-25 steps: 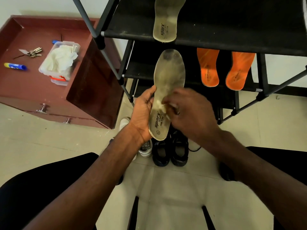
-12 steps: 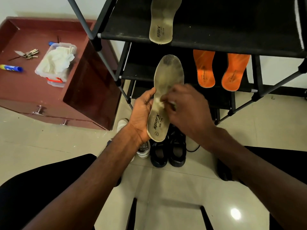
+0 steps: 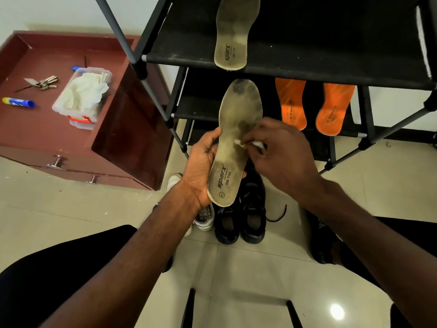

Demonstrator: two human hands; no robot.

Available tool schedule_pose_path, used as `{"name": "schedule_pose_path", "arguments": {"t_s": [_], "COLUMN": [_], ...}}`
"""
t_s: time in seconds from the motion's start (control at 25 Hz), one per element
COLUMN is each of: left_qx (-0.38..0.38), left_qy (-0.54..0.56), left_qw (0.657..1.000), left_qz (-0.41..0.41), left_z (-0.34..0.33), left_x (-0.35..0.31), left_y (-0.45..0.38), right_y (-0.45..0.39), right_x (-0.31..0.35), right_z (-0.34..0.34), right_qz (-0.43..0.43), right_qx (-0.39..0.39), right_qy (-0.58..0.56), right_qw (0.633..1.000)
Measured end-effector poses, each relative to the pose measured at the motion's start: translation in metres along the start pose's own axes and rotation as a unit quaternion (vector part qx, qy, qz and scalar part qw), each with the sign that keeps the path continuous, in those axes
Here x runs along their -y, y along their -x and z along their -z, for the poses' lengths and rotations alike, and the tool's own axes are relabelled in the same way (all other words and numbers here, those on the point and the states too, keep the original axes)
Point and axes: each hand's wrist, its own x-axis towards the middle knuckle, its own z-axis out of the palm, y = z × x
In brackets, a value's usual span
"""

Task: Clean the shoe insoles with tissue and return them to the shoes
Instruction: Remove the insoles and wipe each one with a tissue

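Insole (image 3: 236, 143) gripped by left hand (image 3: 201, 169), right hand (image 3: 281, 155) pinching tissue (image 3: 256, 144), black shoes (image 3: 241, 218) below

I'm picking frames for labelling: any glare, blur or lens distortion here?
Head view: a lamp glare spot on the floor tiles; right hand and tissue slightly motion-blurred; held insole print stays legible; wide-angle lens bows the shoe rack poles.

A grimy grey insole (image 3: 236, 143) stands toe-up — its twin (image 3: 233, 34) lies on the top shelf, two orange insoles (image 3: 314, 106) below, black shoes (image 3: 241, 218) on the floor — white tissue (image 3: 256, 144) against it.
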Motion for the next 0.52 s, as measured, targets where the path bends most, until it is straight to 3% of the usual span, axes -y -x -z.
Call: {"name": "schedule_pose_path", "arguments": {"t_s": [0.16,0.32,0.52], "left_qx": [-0.012,0.009,-0.004], "left_qy": [0.021,0.020,-0.005], "left_qw": [1.000,1.000,1.000], "left_qz": [0.002,-0.001,-0.005], "left_z": [0.006,0.000,0.001], "left_x": [-0.001,-0.003,0.003], "left_y": [-0.002,-0.001,0.001], "right_y": [0.028,0.011,0.026], "right_x": [0.031,0.016,0.034], "right_z": [-0.008,-0.007,-0.014], "right_qz": [0.087,0.015,0.077], "right_qx": [0.124,0.007,0.083], "right_qy": [-0.018,0.032,-0.001], "right_qw": [0.988,0.999,0.994]}}
